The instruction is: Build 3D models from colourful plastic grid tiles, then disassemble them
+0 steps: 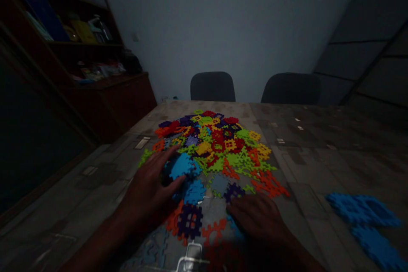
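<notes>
A heap of coloured plastic interlocking pieces [219,144] lies on the patterned table [318,157] in front of me. My left hand [149,187] rests flat at the heap's near left edge, fingers spread, touching a blue piece [182,165]. A second blue piece [194,191] lies just right of its thumb. My right hand [258,216] lies palm down near the heap's front, its fingers by a dark purple piece [233,191]; I cannot see whether anything is under it. A purple grid piece [190,221] and orange pieces lie between my hands.
A group of blue pieces [366,221] lies apart at the table's right. Two dark chairs [213,86] stand at the far side. A wooden shelf unit [79,51] with items fills the left. The room is dim.
</notes>
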The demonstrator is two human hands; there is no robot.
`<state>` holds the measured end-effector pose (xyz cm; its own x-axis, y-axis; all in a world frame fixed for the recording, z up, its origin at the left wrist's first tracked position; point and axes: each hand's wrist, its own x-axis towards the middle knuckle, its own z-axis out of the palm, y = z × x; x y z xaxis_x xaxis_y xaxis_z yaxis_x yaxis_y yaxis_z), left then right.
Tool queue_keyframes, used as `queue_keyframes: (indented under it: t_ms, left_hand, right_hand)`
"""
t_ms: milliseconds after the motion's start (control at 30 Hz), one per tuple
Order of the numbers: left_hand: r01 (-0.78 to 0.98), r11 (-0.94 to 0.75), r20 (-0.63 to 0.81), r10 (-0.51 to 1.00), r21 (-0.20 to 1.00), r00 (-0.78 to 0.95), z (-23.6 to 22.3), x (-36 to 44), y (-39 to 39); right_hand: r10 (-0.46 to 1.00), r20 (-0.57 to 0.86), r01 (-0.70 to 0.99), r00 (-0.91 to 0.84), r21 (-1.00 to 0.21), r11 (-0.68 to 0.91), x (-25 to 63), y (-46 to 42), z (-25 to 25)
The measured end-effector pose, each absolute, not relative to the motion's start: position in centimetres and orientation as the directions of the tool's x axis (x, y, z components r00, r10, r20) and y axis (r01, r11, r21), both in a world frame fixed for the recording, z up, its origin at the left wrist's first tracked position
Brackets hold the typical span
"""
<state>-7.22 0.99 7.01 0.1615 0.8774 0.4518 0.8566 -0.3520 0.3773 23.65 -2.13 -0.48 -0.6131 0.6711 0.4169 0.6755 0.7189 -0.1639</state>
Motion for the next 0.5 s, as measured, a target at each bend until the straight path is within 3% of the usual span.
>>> queue_keyframes:
  t_ms: [167,367,500]
  left_hand:
    - [0.857,-0.34,0.45,0.881,0.388,0.145,6.9,-7.1,1.1]
    - [0.867,-0.364,0.439,0.877,0.34,0.195,6.1,-6.8,1.2]
    - [0.879,-0.368,0.44,0.872,0.302,0.214,5.6,-7.0,1.3]
  right_hand:
    - [0.737,0.397,0.745,-0.547,-0.171,0.644,24.2,-2.0,0.5]
    - [0.77,0.437,0.841,-0.464,-0.056,0.539,23.2,-3.1,0.0]
    - [0.812,0.368,0.842,-0.453,-0.121,0.525,22.6,-3.6,0.2]
